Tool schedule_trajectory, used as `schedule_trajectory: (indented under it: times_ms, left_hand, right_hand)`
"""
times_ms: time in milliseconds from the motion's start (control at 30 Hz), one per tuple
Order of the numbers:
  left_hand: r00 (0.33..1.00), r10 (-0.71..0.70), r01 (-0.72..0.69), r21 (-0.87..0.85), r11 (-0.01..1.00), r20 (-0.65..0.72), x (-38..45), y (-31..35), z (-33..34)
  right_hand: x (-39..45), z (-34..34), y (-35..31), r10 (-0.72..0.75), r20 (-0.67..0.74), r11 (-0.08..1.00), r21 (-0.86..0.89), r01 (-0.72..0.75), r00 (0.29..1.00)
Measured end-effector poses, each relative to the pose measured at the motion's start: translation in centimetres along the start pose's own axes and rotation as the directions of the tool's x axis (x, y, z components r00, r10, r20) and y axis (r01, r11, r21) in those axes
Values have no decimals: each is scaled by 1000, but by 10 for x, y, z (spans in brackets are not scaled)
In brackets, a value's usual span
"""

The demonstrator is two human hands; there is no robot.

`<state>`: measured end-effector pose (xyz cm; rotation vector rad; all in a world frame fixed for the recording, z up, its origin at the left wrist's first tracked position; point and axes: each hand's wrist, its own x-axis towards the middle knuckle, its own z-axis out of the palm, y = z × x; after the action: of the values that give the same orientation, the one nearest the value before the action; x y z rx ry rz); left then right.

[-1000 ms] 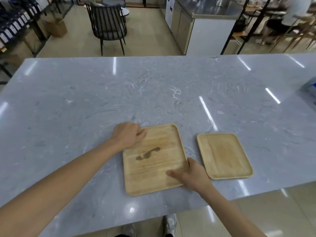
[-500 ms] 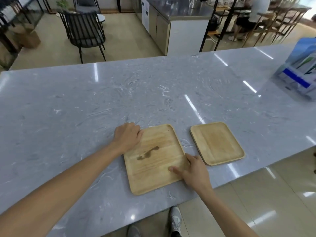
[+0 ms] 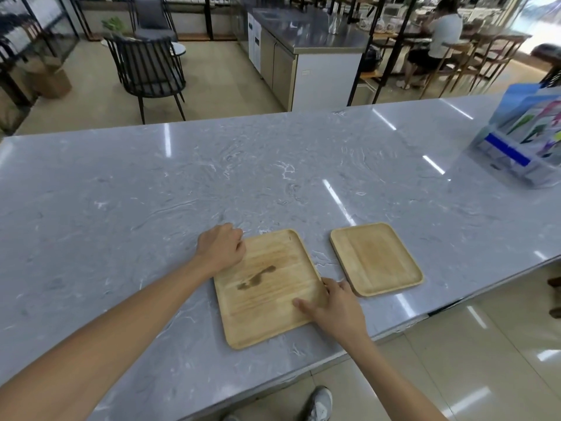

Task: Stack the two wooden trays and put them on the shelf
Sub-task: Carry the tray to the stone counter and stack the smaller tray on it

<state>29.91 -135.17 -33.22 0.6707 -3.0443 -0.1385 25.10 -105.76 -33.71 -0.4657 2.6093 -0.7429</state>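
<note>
We are looking down at a grey marble counter (image 3: 151, 192) where the larger wooden tray (image 3: 267, 287) (it has a dark stain near its middle) is lying flat near the front edge, with the smaller wooden tray (image 3: 376, 258) lying just beside it on the right, apart from it. The left hand (image 3: 221, 248) is curling over the larger tray's far left corner, while the right hand (image 3: 337, 305) is gripping its near right edge, thumb resting on the wood.
</note>
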Motion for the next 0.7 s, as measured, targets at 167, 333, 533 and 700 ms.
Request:
schedule_trajectory:
  times_ms: [167, 333, 533, 700]
  left_hand:
    - [998, -50, 51, -15, 999, 47, 9, 3, -8]
    - [999, -7, 9, -74, 997, 34, 27, 36, -23]
    - [998, 38, -28, -176, 984, 56, 54, 109, -27]
    - [994, 45, -23, -205, 979, 104, 76, 163, -19]
  right_hand:
    - [-2, -25, 8, -29, 5, 999, -39, 29, 1000]
    - [7, -72, 33, -45, -104, 998, -41, 41, 994]
    - [37, -129, 81, 50, -250, 997, -48, -64, 967]
    - [62, -153, 121, 120, -237, 986, -81, -143, 964]
